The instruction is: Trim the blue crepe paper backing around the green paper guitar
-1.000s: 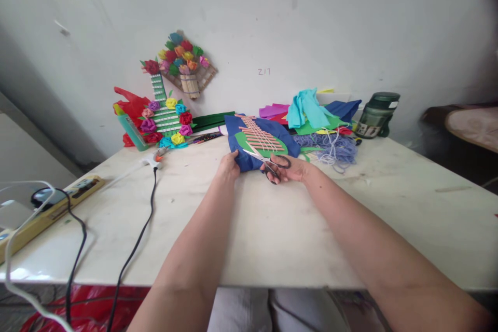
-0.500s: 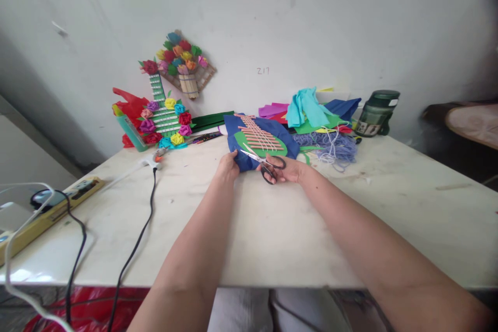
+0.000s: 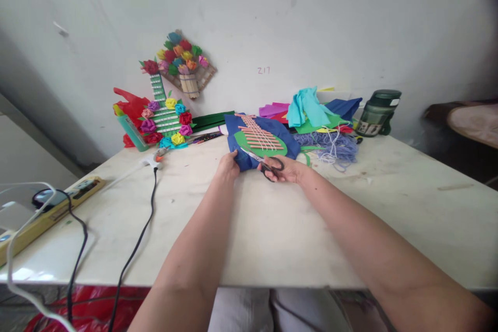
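Note:
My right hand [image 3: 283,170] grips a pair of scissors [image 3: 254,156] by the black handles, its blades now nearly together and pointing left. The blades lie over the near edge of a dark blue sheet [image 3: 230,123], which looks like crepe paper or cloth. My left hand [image 3: 229,165] pinches that sheet at its near left edge, close to the blade tips. On the sheet rests a green guitar-like shape [image 3: 283,152] covered with a row of pink sticks [image 3: 260,139] and crossed by white threads. Whether the blades bite into the sheet is too small to tell.
At the left are a flower-trimmed guitar craft [image 3: 165,114], a green bottle [image 3: 132,132], a glue gun [image 3: 150,162] with its cable, and a power strip [image 3: 72,201]. To the right lie coloured papers [image 3: 309,109], purple yarn [image 3: 334,148] and a dark green flask [image 3: 377,114].
The scissors have closed from spread blades to nearly together, and their handles have come closer. My left hand and the blue sheet stay almost in place.

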`<state>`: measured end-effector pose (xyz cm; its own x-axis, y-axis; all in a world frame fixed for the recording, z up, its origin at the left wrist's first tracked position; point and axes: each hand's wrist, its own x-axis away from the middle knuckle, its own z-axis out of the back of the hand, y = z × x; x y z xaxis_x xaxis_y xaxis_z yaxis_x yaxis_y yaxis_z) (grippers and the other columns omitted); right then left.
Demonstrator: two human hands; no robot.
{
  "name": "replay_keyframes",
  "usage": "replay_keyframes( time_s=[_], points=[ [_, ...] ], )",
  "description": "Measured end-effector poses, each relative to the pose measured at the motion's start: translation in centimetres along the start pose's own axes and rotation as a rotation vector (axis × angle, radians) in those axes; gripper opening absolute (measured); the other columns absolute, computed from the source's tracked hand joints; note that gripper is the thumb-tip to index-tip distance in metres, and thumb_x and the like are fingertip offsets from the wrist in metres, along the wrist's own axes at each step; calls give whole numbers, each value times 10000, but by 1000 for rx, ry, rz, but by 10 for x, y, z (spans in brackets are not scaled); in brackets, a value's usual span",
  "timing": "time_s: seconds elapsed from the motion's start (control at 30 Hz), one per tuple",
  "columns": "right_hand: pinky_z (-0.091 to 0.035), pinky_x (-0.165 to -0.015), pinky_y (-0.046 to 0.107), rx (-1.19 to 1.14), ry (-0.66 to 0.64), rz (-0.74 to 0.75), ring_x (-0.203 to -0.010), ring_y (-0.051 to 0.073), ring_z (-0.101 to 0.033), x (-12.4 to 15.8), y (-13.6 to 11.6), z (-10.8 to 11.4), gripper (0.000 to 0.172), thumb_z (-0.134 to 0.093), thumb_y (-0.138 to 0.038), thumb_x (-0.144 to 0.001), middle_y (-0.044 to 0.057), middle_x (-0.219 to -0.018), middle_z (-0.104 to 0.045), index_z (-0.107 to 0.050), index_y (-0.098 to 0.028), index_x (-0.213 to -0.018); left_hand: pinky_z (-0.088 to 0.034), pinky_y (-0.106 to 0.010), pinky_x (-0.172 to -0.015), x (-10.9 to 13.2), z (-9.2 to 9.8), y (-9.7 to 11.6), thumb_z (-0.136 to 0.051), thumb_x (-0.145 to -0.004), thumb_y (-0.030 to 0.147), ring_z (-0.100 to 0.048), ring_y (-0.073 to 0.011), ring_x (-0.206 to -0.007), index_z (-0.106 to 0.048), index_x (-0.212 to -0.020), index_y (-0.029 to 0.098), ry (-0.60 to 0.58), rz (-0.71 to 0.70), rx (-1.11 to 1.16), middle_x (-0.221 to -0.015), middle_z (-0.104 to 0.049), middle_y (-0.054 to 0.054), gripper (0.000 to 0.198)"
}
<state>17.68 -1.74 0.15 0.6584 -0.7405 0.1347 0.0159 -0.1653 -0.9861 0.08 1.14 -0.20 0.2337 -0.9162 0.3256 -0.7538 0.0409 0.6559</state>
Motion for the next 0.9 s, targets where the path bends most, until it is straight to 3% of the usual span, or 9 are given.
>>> replay_keyframes(
  time_s=[0.4,0.9],
  points=[
    [-252,-261,138,71,51,44,-392,76,-515,-1,-7,-11,421,-447,-490,-886,9,-542,-559,-583,-92,-857,-528,-250,-700,-2,1,-1,-480,-828,29,-627,-127,-609,-623,-769,118,-5,-17,-56,-697,-662,-46,179],
    [-194,-264,136,30,112,1,-338,52,-436,-3,-7,-9,364,-500,-451,-863,-25,-488,-511,-577,-98,-818,-534,-279,-746,-6,4,-2,-473,-826,42,-659,-149,-677,-636,-850,127,-63,14,-50,-764,-685,-60,185]
  ],
)
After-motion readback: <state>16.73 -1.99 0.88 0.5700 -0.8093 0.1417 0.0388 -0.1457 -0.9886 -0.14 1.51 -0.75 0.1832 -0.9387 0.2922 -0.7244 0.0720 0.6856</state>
